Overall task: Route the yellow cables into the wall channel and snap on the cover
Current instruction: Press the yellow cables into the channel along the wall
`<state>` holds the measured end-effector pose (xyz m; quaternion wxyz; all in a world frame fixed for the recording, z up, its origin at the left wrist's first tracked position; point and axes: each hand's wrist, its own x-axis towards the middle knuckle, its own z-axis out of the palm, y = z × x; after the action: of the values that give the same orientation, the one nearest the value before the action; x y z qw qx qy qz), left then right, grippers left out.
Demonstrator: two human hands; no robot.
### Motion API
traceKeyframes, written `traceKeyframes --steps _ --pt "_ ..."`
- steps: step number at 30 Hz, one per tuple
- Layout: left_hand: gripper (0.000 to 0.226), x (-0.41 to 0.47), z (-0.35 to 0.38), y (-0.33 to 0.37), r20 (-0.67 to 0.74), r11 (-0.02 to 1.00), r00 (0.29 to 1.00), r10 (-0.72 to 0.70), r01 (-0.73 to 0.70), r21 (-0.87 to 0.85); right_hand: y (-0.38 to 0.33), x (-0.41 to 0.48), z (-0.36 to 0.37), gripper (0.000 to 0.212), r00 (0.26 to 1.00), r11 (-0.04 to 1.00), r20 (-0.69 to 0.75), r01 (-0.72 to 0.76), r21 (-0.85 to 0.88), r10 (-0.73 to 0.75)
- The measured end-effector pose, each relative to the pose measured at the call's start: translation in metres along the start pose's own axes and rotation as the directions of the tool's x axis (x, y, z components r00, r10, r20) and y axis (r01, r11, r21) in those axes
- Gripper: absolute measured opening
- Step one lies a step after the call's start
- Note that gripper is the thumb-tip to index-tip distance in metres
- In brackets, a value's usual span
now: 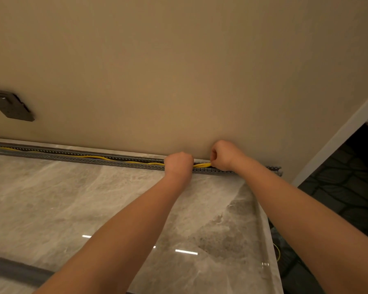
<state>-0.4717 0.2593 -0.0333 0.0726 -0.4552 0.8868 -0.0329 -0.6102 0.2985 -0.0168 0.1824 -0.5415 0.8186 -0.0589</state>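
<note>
A grey slotted wall channel point(72, 159) runs along the foot of the beige wall, open on top. Several yellow cables point(98, 157) lie inside it. My left hand point(178, 162) and my right hand point(223, 154) sit close together over the channel near its right end, both with fingers curled round the yellow cables, a short stretch of which shows between them point(202, 165). The grey cover strip point(17, 270) lies on the marble surface at the lower left, apart from the channel.
The marble surface point(72, 204) stretches from the wall toward me and ends at an edge on the right point(270, 240). A dark wall socket plate point(11, 106) sits at the left. A white door frame point(338, 132) and dark patterned floor point(348, 187) lie to the right.
</note>
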Motion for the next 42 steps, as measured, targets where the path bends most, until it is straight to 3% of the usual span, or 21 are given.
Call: traceKeyframes --steps 5,10,13,19,29,30,32,34,37,40,42 --pt "0.022 0.005 -0.003 -0.002 -0.009 0.999 0.999 0.051 -0.051 0.015 0.002 -0.005 0.007 0.02 0.998 0.999 -0.064 0.009 -0.035 -0.011" --pt "0.021 0.009 0.001 0.016 -0.122 0.982 0.986 0.115 -0.131 -0.133 0.007 -0.008 0.01 0.016 0.993 0.995 -0.093 -0.06 0.082 0.068" --pt "0.023 0.01 0.012 0.022 -0.169 0.966 0.979 0.117 -0.152 -0.209 0.013 -0.008 0.014 0.028 0.99 0.985 -0.098 -0.086 0.148 0.102" --pt "0.022 0.017 0.002 0.024 -0.028 0.956 0.995 0.1 -0.104 -0.274 0.012 -0.013 0.013 0.023 0.987 0.988 -0.119 -0.095 0.119 0.11" --pt "0.022 0.027 -0.005 0.026 0.083 0.95 0.992 0.09 -0.061 -0.306 0.035 -0.029 -0.008 0.005 0.997 0.993 -0.002 -0.08 -0.081 0.08" --pt "0.021 0.027 -0.005 0.026 0.091 0.949 0.992 0.088 -0.056 -0.309 0.035 -0.03 -0.009 0.011 0.996 0.993 0.009 -0.083 -0.081 0.084" --pt "0.02 0.029 -0.005 0.026 0.1 0.949 0.991 0.088 -0.053 -0.31 0.036 -0.031 -0.011 0.028 0.993 0.994 0.049 -0.102 -0.042 0.104" --pt "0.02 0.029 -0.005 0.026 0.103 0.95 0.991 0.084 -0.049 -0.308 0.041 -0.034 -0.014 0.03 0.984 0.987 0.108 -0.15 0.052 0.144" --pt "0.019 0.03 -0.004 0.027 0.102 0.953 0.991 0.08 -0.047 -0.298 0.054 -0.04 -0.014 0.03 0.958 0.906 0.226 -0.25 0.341 0.179" --pt "0.019 0.029 -0.005 0.029 0.1 0.957 0.992 0.081 -0.049 -0.284 0.065 -0.045 -0.013 0.033 0.957 0.857 0.2 -0.279 0.433 0.21" --pt "0.02 0.028 -0.004 0.029 0.097 0.961 0.992 0.08 -0.051 -0.273 0.068 -0.045 -0.013 0.03 0.969 0.872 0.102 -0.246 0.423 0.224"
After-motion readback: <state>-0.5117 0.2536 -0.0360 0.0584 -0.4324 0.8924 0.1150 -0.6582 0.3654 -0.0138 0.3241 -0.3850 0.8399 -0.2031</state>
